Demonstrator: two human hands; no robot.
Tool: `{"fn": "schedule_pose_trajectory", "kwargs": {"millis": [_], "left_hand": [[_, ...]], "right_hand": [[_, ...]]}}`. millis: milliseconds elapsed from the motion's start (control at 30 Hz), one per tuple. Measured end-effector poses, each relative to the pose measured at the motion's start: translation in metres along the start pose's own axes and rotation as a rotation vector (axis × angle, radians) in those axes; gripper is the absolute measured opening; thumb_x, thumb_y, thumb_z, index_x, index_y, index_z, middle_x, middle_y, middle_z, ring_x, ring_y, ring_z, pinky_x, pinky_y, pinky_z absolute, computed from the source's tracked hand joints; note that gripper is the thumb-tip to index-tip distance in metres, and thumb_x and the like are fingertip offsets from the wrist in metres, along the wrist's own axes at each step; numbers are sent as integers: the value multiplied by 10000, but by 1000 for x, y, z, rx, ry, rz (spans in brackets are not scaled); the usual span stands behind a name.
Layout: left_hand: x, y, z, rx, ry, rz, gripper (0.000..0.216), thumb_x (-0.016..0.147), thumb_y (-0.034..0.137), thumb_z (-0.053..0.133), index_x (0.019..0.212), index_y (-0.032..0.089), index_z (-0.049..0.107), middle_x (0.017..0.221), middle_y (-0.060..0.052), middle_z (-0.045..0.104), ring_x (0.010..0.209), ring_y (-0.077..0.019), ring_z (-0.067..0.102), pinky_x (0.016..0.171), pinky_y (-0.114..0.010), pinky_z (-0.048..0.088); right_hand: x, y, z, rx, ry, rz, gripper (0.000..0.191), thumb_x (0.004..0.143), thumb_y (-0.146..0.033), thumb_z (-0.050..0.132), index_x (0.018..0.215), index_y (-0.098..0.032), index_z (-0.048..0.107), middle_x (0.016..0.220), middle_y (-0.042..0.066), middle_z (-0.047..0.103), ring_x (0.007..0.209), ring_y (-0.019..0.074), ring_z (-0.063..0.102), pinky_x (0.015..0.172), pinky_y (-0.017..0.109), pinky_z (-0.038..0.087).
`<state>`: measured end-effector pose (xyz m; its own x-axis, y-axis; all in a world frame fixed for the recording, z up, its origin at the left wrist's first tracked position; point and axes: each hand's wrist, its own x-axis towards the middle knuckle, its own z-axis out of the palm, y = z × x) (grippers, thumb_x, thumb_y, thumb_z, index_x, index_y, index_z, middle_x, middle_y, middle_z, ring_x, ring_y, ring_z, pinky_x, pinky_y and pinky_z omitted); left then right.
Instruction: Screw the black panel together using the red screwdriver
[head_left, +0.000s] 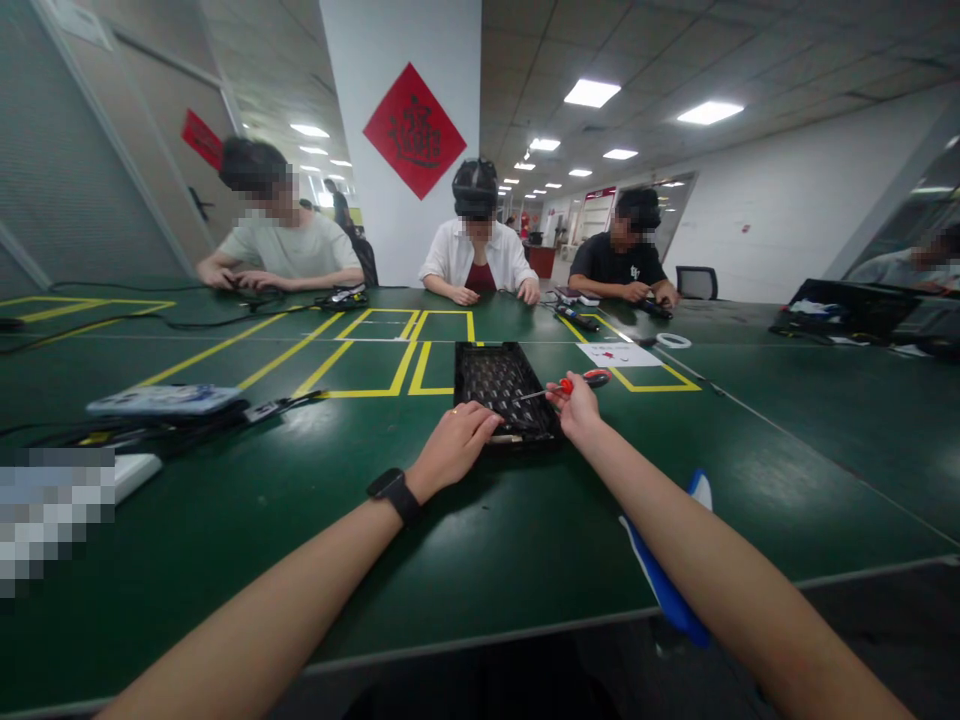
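On the desk (525, 545), toward its near edge, the left hand (454, 445) rests with bent fingers on the near edge of a black tray (499, 385); whether it grips cannot be told. Just right of it, the right hand (576, 408) pinches a red-handled screwdriver (592, 379), its tip over the tray. A white sheet (619, 353) lies beyond.

We see an open-plan workshop: a long dark-green tabletop (525, 560) with yellow taped boxes (373, 362), three people (478, 255) working at twelve o'clock under white ceiling light panels (592, 93).

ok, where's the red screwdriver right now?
Head view, just right of centre: the red screwdriver is in the right hand, its tip over the black panel near its right edge, white sheet just beyond.
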<state>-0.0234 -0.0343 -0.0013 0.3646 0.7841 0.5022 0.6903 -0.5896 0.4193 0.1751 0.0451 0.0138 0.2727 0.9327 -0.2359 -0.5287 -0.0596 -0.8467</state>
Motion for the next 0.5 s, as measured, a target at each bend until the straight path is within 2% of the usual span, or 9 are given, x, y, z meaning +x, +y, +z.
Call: {"fn": "schedule_pose_trajectory", "kwargs": {"millis": [267,500], "left_hand": [[2,-11,2,-17,76,-106,439,932,419,278,927,199,658,913,-53,616,871,-174,548,845,-320,423],[2,-13,6,-8,144,-130,330,905,373,363,901,202,645,934,-54,618,927,-194,534,878,-357,416]], "right_hand": [[-3,9,6,14,-47,4,149,843,-295,471,746,-183,450,539,-13,621,398,95,550,389,180,384],[-3,9,6,-1,-62,5,162,847,-297,479,742,-176,453,547,-3,629,390,86,545,380,168,376]]}}
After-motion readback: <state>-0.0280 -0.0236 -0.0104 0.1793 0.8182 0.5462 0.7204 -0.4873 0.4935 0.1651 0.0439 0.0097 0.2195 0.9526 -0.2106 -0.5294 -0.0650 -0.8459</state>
